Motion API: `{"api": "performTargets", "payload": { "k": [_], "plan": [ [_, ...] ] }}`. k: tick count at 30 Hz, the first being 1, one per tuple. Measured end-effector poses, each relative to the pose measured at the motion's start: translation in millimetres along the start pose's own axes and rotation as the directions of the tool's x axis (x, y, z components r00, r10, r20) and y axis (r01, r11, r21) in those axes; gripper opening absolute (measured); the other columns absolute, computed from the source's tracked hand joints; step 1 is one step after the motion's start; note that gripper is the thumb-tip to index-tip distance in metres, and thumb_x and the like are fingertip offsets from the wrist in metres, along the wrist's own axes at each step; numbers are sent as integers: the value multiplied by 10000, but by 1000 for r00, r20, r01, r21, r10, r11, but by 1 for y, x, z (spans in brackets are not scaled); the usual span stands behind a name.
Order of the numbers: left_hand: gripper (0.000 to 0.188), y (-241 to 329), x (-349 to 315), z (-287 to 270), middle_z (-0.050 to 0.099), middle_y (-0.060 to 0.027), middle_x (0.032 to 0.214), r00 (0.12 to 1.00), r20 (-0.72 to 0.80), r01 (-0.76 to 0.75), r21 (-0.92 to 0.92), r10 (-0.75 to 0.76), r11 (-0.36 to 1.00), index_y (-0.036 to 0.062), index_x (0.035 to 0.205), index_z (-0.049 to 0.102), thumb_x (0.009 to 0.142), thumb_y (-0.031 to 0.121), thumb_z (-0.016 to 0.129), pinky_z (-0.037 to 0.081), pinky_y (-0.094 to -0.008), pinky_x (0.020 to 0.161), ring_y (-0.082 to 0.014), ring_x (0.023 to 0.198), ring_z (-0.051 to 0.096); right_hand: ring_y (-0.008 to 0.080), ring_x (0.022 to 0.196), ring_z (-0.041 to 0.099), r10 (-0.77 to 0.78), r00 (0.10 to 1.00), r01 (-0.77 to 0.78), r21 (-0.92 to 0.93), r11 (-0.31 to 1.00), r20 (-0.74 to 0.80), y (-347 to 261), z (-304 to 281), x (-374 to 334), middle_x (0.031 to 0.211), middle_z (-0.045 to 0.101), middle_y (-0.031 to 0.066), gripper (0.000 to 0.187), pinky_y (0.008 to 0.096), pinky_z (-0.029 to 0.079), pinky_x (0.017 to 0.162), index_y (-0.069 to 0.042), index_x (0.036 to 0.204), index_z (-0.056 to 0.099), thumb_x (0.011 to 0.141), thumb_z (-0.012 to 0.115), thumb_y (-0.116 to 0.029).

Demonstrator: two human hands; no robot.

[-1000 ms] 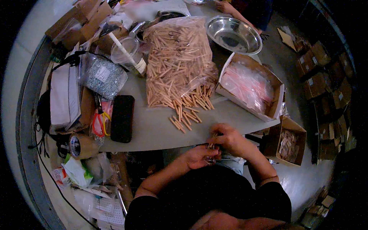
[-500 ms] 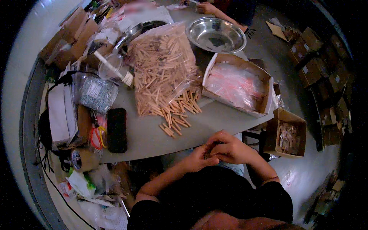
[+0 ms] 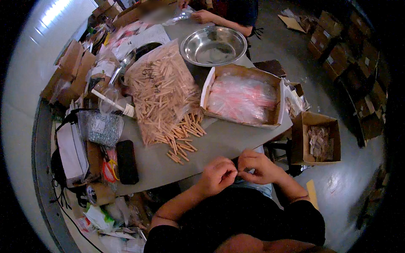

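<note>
My left hand point(image 3: 217, 173) and my right hand point(image 3: 258, 167) are close together in front of my body, just off the table's near edge. Both are closed, thumb and fingertips pinched towards each other. Anything between them is too small and dark to name. Beyond my hands, short wooden sticks point(image 3: 180, 149) spill loose onto the grey table point(image 3: 230, 137). They come from the mouth of a large clear plastic bag point(image 3: 162, 84) full of the same sticks. To the right of it, an open cardboard box point(image 3: 276, 123) holds clear plastic bags point(image 3: 242, 95) with pinkish-red strips.
A shiny metal basin point(image 3: 213, 46) stands at the back, near a co-worker's hand point(image 3: 204, 17). On the left lie a black case point(image 3: 127, 162), scissors point(image 3: 110, 170) and a bag of small grey pieces point(image 3: 105, 128). A carton point(image 3: 316, 141) of small packets stands at right, below table height.
My hands were clasped with fingers overlapping; now they have drawn slightly apart, fingertips facing. The view has shifted, so the table items appear further left.
</note>
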State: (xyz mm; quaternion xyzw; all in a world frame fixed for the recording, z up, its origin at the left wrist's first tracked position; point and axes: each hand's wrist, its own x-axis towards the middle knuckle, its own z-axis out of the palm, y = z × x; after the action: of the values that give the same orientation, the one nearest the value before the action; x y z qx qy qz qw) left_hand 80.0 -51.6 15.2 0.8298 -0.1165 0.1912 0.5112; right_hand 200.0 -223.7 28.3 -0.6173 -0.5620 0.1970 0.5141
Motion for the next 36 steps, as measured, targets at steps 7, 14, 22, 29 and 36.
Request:
{"api": "performTargets", "payload": {
  "k": [7, 14, 22, 29, 36],
  "plan": [
    [108, -5, 41, 9, 632, -135, 856, 991, 123, -49, 39, 44, 998, 21, 852, 606, 823, 97, 677, 508, -395, 751, -330, 808, 618, 323, 714, 519, 42, 984, -60, -102, 993, -174, 7, -32, -37, 753, 539, 108, 182, 386, 430, 619, -62, 739, 541, 746, 723, -73],
    [163, -60, 152, -57, 656, -118, 956, 961, 275, -181, 630, 0, 755, 56, 949, 664, 820, 127, 592, 443, -421, 821, -282, 935, 608, 138, 627, 486, 126, 481, -790, -367, 491, -868, 24, -109, -147, 718, 498, 54, 162, 280, 399, 578, -11, 764, 540, 803, 688, -63],
    [125, -118, 190, -52, 630, -81, 923, 886, 462, -410, 752, 32, 515, 79, 857, 676, 808, 109, 566, 451, -419, 785, -245, 960, 608, 272, 694, 548, 150, 467, -796, -340, 501, -871, 26, -99, -156, 770, 573, 115, 133, 364, 451, 641, -20, 812, 593, 786, 702, -92],
    [81, -104, 197, -57, 615, -95, 868, 952, 305, -192, 665, -27, 722, 64, 795, 674, 758, 136, 663, 490, -395, 750, -265, 832, 615, 232, 688, 559, 155, 579, -710, -402, 578, -800, 16, -84, -115, 782, 579, 113, 129, 322, 453, 633, -4, 805, 589, 798, 691, -84],
    [159, -84, 183, -77, 654, -86, 859, 992, -32, 127, 375, -124, 918, 26, 939, 682, 822, 131, 658, 478, -299, 691, -206, 753, 616, 264, 698, 573, 124, 798, -463, -470, 751, -589, 24, -50, -73, 770, 564, 107, 152, 342, 467, 608, -22, 789, 585, 735, 726, -37]
  ]
}}
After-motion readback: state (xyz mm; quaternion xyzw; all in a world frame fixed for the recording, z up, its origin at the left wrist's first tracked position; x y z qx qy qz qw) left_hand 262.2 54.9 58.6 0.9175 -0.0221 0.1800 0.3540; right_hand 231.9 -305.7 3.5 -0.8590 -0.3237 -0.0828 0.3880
